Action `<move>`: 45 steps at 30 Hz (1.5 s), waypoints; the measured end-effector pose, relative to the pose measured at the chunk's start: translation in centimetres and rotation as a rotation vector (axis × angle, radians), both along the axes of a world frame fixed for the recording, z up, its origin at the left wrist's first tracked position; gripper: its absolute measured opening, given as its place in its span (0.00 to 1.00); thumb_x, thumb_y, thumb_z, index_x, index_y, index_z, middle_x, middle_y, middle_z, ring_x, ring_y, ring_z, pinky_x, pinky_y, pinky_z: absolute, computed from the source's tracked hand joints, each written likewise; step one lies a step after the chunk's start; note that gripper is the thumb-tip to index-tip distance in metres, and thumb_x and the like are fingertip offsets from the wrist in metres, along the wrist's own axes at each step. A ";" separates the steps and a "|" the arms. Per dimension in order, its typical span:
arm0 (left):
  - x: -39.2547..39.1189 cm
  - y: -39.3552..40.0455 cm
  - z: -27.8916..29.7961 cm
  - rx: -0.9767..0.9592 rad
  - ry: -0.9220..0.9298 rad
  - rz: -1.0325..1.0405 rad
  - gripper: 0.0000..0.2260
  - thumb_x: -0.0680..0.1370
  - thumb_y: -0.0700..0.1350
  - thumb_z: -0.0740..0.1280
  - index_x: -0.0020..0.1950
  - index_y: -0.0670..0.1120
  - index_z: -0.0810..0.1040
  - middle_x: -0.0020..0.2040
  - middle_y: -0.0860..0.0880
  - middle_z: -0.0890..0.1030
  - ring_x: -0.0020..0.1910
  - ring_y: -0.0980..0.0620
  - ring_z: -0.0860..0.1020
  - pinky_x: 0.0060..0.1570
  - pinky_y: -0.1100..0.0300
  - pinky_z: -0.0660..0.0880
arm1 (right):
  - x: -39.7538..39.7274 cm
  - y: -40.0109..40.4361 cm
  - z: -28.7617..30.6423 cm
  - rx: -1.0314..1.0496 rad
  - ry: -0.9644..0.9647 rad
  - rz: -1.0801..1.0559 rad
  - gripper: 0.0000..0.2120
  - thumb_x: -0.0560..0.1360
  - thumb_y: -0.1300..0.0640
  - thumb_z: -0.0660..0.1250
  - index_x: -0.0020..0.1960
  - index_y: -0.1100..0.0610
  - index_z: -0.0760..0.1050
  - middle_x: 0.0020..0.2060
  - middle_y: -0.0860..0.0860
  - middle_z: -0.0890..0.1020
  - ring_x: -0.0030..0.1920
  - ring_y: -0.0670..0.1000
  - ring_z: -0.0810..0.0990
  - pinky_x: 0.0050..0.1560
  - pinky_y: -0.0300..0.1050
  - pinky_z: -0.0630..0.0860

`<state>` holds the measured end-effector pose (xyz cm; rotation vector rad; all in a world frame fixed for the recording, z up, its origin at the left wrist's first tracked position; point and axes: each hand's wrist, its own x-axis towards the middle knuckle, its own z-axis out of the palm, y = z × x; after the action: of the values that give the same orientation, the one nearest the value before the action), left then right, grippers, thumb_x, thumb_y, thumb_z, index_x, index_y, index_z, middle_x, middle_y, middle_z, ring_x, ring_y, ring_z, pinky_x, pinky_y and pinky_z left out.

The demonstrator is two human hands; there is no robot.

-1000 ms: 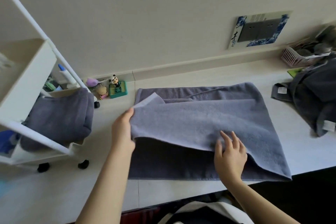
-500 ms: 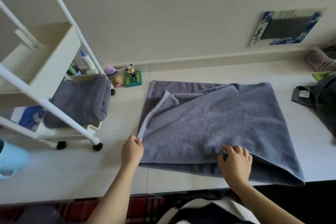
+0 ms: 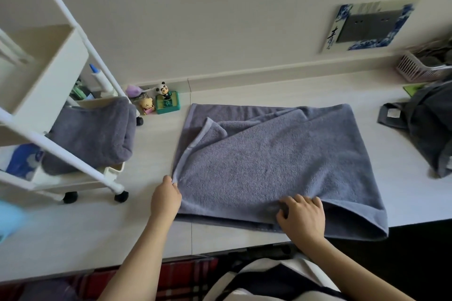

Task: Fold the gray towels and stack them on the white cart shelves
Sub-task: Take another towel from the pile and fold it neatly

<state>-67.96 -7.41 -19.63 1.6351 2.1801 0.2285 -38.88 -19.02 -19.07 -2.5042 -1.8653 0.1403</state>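
Since a second ago, you have drawn the far edge of the gray towel [image 3: 269, 166] toward you, so the folded-over layer now lies flat on the white counter [image 3: 73, 239], nearly meeting the near edge. Your left hand [image 3: 166, 199] pinches the towel's near left corner. Your right hand [image 3: 302, 217] has its fingers curled into the near edge, gripping it. The first fold looks almost complete, though a crumpled flap remains at the far left. One folded towel [image 3: 97, 132] already sits on the white cart [image 3: 49, 68] to your left. More dark towels [image 3: 430, 124] wait at the right.
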 end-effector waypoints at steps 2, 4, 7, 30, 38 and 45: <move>0.2 -0.4 -0.4 0.033 0.082 -0.062 0.07 0.80 0.39 0.58 0.52 0.36 0.68 0.48 0.33 0.78 0.46 0.34 0.78 0.38 0.50 0.69 | 0.0 0.1 -0.1 -0.071 0.016 -0.002 0.09 0.65 0.49 0.67 0.44 0.50 0.79 0.38 0.48 0.82 0.42 0.53 0.80 0.48 0.46 0.62; 0.4 -0.9 -0.9 0.101 0.115 -0.088 0.06 0.79 0.37 0.59 0.52 0.35 0.69 0.49 0.34 0.75 0.45 0.33 0.77 0.38 0.46 0.71 | 0.0 0.1 0.0 -0.097 0.019 0.018 0.12 0.69 0.47 0.63 0.51 0.49 0.75 0.46 0.47 0.82 0.49 0.53 0.79 0.50 0.47 0.64; 0.7 -1.8 -1.3 0.180 0.143 -0.080 0.15 0.71 0.30 0.65 0.57 0.34 0.72 0.50 0.34 0.72 0.46 0.32 0.75 0.38 0.42 0.74 | -0.2 0.2 0.9 -0.161 0.090 0.044 0.14 0.74 0.46 0.57 0.57 0.48 0.69 0.52 0.47 0.78 0.52 0.53 0.79 0.43 0.46 0.67; 7.8 -3.1 -0.1 0.143 0.296 -0.615 0.20 0.72 0.58 0.64 0.57 0.47 0.80 0.48 0.44 0.78 0.47 0.40 0.78 0.43 0.50 0.76 | 5.1 7.1 1.4 -0.261 0.024 0.017 0.27 0.78 0.53 0.56 0.75 0.46 0.53 0.77 0.53 0.49 0.76 0.56 0.44 0.74 0.53 0.43; 9.6 -1.9 -0.2 0.438 0.052 -0.534 0.10 0.71 0.50 0.59 0.36 0.44 0.74 0.35 0.45 0.74 0.34 0.42 0.75 0.31 0.54 0.73 | 0.3 4.3 -1.0 -0.299 0.116 0.116 0.30 0.75 0.40 0.50 0.73 0.52 0.64 0.71 0.60 0.67 0.69 0.66 0.66 0.67 0.65 0.62; 9.8 3.9 1.0 0.476 -0.169 -0.098 0.18 0.72 0.54 0.68 0.50 0.40 0.73 0.46 0.39 0.77 0.47 0.37 0.75 0.46 0.48 0.71 | -0.2 7.0 0.5 -0.097 0.231 0.155 0.24 0.78 0.47 0.58 0.72 0.54 0.62 0.70 0.56 0.65 0.70 0.58 0.62 0.69 0.53 0.58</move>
<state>-58.19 -3.56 -18.66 1.8763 2.0101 0.8796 -39.13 -12.00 -18.61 -2.2806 -1.9954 0.5104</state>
